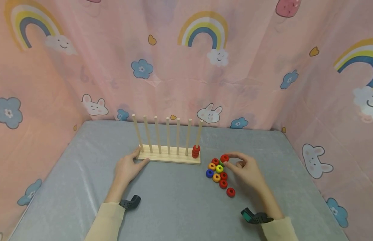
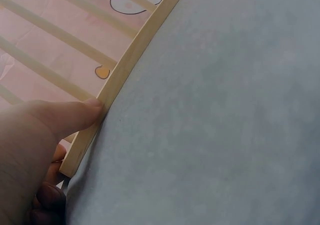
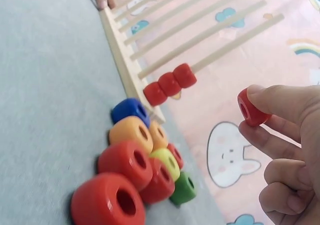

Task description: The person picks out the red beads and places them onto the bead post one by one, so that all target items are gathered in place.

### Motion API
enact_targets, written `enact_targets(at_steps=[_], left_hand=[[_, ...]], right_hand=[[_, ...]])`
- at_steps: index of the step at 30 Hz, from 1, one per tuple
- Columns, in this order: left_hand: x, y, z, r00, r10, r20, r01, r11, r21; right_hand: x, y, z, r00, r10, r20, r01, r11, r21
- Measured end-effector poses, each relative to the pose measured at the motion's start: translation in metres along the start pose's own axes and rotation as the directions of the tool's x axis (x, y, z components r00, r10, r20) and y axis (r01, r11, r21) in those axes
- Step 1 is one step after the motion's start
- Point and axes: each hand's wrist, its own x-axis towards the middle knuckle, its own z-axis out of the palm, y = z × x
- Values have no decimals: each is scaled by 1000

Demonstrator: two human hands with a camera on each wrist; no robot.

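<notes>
A wooden peg rack [image 1: 168, 157] with several upright pegs stands on the table. Three red beads [image 3: 170, 84] are stacked on its rightmost peg. My left hand [image 1: 126, 169] grips the left end of the base, the thumb along the front edge and the fingers behind. Between thumb and fingers, my right hand [image 1: 246, 169] pinches a red bead [image 3: 252, 107], held up off the table. Under and beside it lie loose beads: a blue bead [image 3: 130, 111], a green bead [image 3: 183, 187], a yellow bead [image 1: 219, 169], and several orange and red ones.
A grey cloth [image 1: 174, 207] covers the table. Pink printed curtain [image 1: 174, 80] hangs behind it and on both sides. One red bead [image 1: 230, 192] lies nearest the front, a little apart from the others.
</notes>
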Motion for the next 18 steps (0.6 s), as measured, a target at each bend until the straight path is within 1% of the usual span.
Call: enact_targets(at_steps=[3, 6, 13, 18], left_hand=[[1, 0, 0, 1000, -5, 2, 5, 1000, 5], [1, 0, 0, 1000, -4, 2, 3, 1000, 10], [1, -1, 0, 1000, 9, -1, -9, 1000, 10], [1, -2, 1, 1000, 10, -4, -10, 1000, 10]], right_hand=[[3, -4, 1, 1000, -11, 0, 11, 1000, 17], [5, -9, 3, 1000, -1, 1, 1, 1000, 31], [10, -16, 6, 1000, -18, -9, 18, 998, 53], [11, -21, 7, 1000, 1, -5, -1, 999, 49]])
